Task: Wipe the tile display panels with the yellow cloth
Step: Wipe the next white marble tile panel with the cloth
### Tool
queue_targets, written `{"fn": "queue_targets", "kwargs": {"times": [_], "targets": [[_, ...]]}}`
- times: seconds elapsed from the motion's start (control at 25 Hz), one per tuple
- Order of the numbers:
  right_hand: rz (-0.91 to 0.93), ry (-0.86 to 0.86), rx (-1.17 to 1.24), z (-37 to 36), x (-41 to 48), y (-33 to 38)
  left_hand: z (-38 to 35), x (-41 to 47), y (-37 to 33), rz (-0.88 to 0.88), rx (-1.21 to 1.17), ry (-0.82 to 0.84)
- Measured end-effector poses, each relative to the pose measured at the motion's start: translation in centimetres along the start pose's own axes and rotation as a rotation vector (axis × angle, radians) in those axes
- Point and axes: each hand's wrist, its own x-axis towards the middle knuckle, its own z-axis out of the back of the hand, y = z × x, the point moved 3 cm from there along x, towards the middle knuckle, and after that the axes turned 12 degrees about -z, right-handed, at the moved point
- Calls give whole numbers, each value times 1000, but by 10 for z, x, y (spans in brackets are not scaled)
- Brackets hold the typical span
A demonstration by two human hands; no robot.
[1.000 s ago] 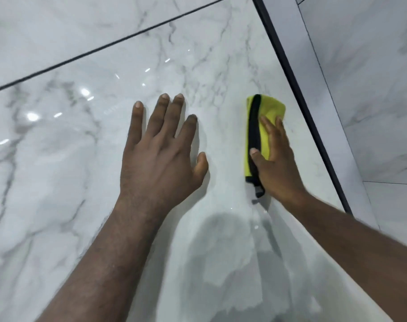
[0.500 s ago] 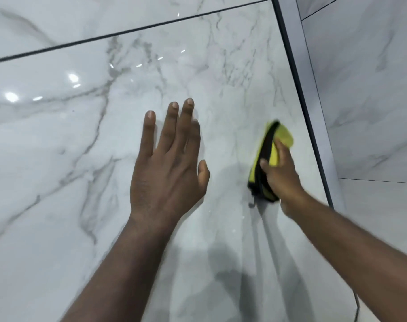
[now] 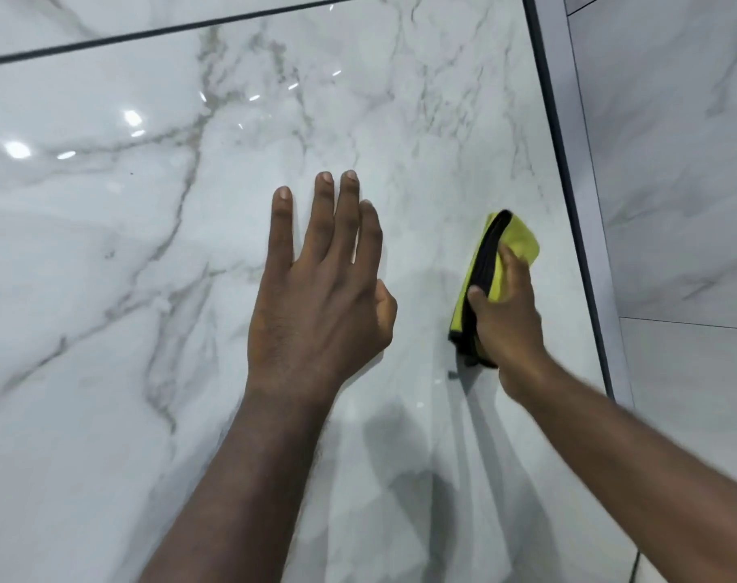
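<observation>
Item: yellow cloth (image 3: 495, 267), folded, long axis parallel to the marble tile panel's (image 3: 148, 330) right edge, close beside it. Our right hand (image 3: 503, 317) pinches it, thumb over the black trim; our left hand (image 3: 320, 305) lies spread flat mid-panel, leftward.

Bright, even indoor light on a glossy marble-look tile panel (image 3: 106, 288), with small hot spots and slight blur.

Lamps reflect as white glare spots (image 3: 17, 150) at the upper left, with smaller streaked glints (image 3: 293, 85) near the top centre. Soft, overlapping grey shadows (image 3: 404, 439) lie on the panel below the 2 hands. The left hand (image 3: 316, 305) is fairly sharp, while the right hand (image 3: 507, 326) and the yellow cloth (image 3: 522, 241) are slightly smeared by motion. The dark seam (image 3: 169, 30) runs slanted, and detail softens toward the corners.
</observation>
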Motion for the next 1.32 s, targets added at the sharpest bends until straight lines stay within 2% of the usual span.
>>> {"fn": "queue_targets", "kwargs": {"times": [0.04,0.12,0.24,0.32,0.4,0.44,0.52,0.56,0.64,0.76,0.84,0.92,1.0,1.08,1.12,1.2,1.32], "targets": [[25,28,-10,-8,-19,-5,-1,0,-1,-2,3,0],[227,65,-9,-17,-27,20,-3,0,-1,-9,16,1],[359,63,-24,-9,29,68,-3,-1,0,-1,23,-5],[269,26,14,0,50,53,-4,-1,0,0,18,-21],[105,29,52,-1,24,15,-5,-1,1,5,12,-37],[91,55,55,-5,0,2,-6,-2,1,7,20,-49],[255,146,33,-15,-23,10,-6,-2,0,1,46,-70],[366,151,32,-15,-16,28,-5,-2,-1,-2,48,-71],[443,91,8,-12,24,66,-5,-1,-2,2,55,-52],[370,-7,44,2,77,51,-5,1,-2,1,86,-12],[217,-12,36,4,54,-7,-6,2,-2,2,85,5],[198,35,-21,-7,-2,-40,-6,-1,-2,20,113,23],[404,124,-63,-15,-18,-17,-7,-1,-2,20,142,49],[599,102,-59,-13,19,34,-6,2,-5,15,147,46],[628,64,-30,-11,42,53,-5,2,-5,18,160,39],[586,-40,33,-2,83,51,-7,1,-4,20,200,38],[331,-70,63,-4,53,-28,-8,0,-5,12,247,38]]}}
